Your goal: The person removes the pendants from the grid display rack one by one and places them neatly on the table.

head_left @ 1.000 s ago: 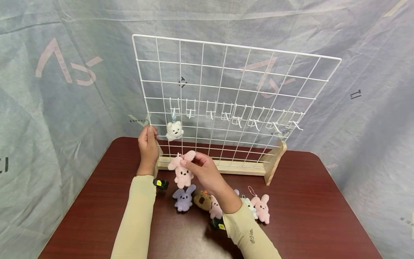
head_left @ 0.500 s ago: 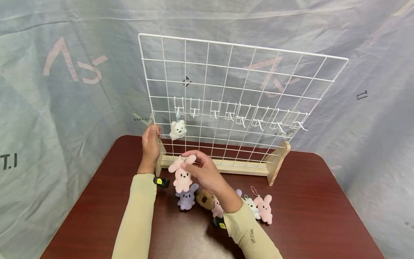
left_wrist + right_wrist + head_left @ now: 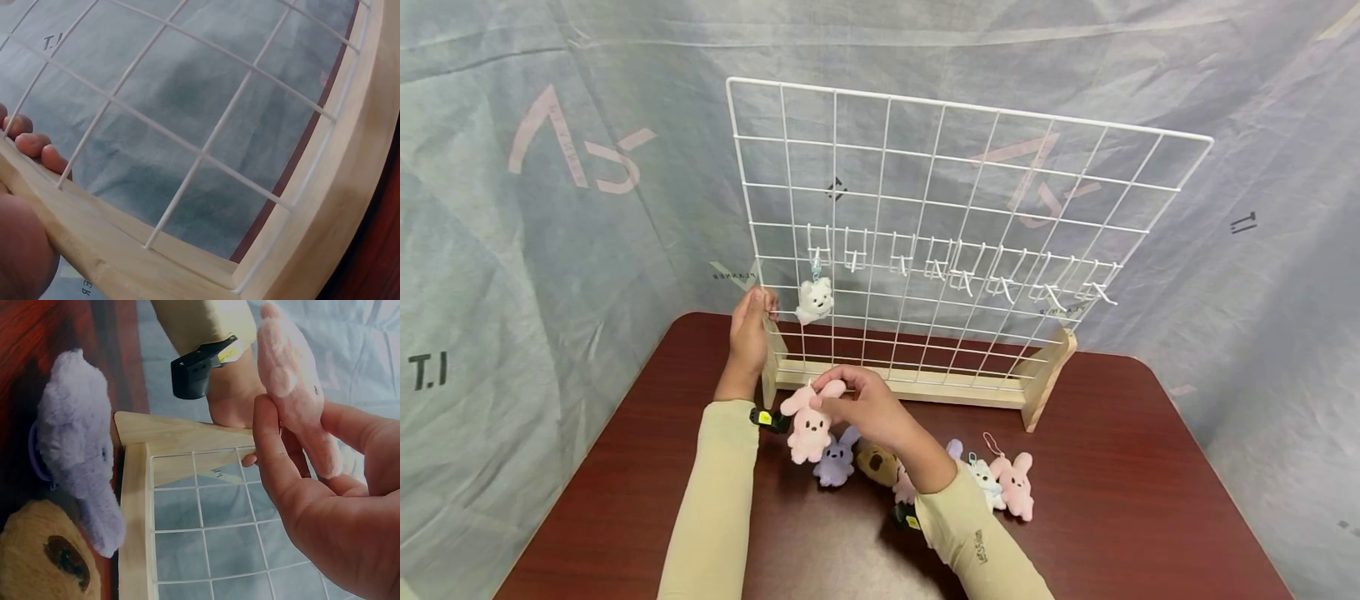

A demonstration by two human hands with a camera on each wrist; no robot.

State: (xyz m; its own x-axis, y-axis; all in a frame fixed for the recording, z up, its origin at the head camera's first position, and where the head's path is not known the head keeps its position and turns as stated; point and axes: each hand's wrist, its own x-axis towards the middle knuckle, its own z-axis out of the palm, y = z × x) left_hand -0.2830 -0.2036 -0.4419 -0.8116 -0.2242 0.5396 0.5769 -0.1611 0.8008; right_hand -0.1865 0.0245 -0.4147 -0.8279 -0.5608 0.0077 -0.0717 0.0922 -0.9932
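Note:
My right hand (image 3: 868, 410) pinches a pink plush bunny keychain (image 3: 809, 435) by its head and ear, low in front of the rack's left end. In the right wrist view the bunny (image 3: 292, 378) sits between thumb and fingers, seen from its side. My left hand (image 3: 749, 333) grips the left wooden upright of the white wire grid rack (image 3: 917, 204). Its fingertips (image 3: 32, 144) curl round the wooden edge in the left wrist view. On the leftmost hook hangs a white plush bear keychain (image 3: 816, 301).
A purple bunny (image 3: 835, 461) and a brown plush (image 3: 877, 464) lie on the dark red table (image 3: 1120, 467), with another pink plush partly hidden by my right wrist. Further right lie a white plush (image 3: 988, 483) and a pink bunny (image 3: 1017, 486). Several bare hooks (image 3: 1003, 288) line the grid.
My right hand has lowered the pink bunny and brought it slightly left, toward the left wrist. My left hand keeps its grip on the rack. The head view has shifted a little.

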